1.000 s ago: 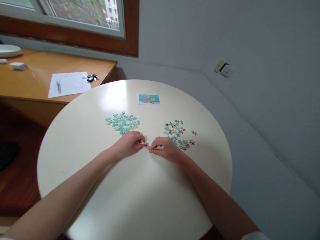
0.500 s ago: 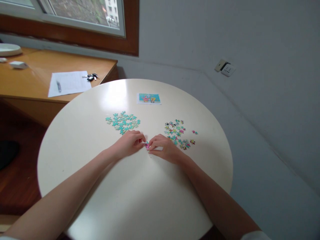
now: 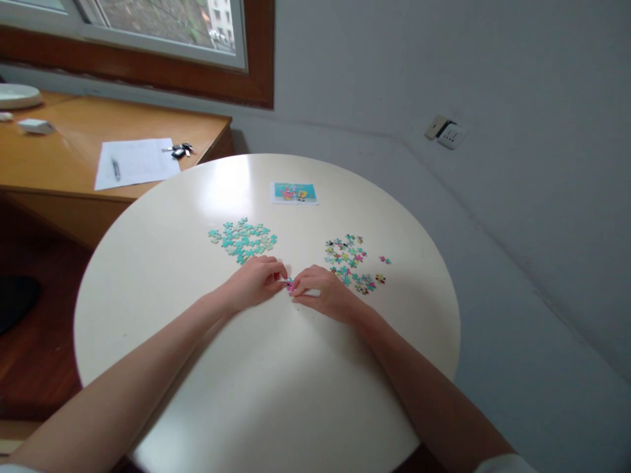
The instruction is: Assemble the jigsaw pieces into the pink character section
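My left hand (image 3: 256, 282) and my right hand (image 3: 323, 292) meet fingertip to fingertip near the middle of a round cream table (image 3: 197, 368). Both pinch small pink puzzle pieces (image 3: 289, 284) pressed against the tabletop between them. Behind my left hand lies a heap of teal puzzle pieces (image 3: 242, 240). A heap of mixed-colour pieces (image 3: 349, 263) lies just beyond my right hand, with a stray pink piece (image 3: 384, 260) to its right. A small cartoon reference picture (image 3: 294, 192) lies flat at the far side of the table.
A wooden desk (image 3: 64, 164) stands to the left under a window, bearing a sheet of paper (image 3: 135, 161) with a pen, keys (image 3: 180, 151) and a white dish (image 3: 17, 96). A grey wall with a socket (image 3: 446, 133) runs close on the right.
My right hand's fingers have curled in slightly over the pink pieces. Both hands stay in the same spot; the view has shifted a little.
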### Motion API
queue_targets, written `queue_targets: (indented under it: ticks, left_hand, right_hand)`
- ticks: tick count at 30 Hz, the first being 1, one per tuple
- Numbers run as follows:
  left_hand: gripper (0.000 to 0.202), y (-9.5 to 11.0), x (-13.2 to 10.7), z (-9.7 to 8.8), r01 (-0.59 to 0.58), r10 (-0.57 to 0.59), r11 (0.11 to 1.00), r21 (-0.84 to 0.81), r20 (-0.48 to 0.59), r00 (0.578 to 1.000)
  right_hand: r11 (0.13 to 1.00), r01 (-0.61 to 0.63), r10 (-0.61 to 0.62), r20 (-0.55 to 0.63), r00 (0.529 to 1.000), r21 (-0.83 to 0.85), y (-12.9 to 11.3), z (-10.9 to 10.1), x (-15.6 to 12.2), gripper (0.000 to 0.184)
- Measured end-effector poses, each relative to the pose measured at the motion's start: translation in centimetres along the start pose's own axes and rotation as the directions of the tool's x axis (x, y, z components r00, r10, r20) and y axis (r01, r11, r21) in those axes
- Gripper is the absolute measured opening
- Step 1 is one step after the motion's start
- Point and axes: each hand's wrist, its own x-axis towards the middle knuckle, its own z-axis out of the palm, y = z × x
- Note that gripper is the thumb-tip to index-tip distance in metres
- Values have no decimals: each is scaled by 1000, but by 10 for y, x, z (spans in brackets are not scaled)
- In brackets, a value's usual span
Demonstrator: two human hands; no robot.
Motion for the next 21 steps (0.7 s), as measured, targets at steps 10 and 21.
queue_targets:
  ticks: [10, 21]
  left_hand:
    - [12, 1, 0, 0, 5, -5, 1000, 3, 5, 1000]
    - [12, -1, 0, 1, -14, 14, 1000, -6, -8, 1000]
  right_hand:
    - [1000, 24, -25, -16, 1000, -7, 0, 0, 0, 9]
    - [999, 18, -19, -11, 1000, -27, 1, 1, -1, 5]
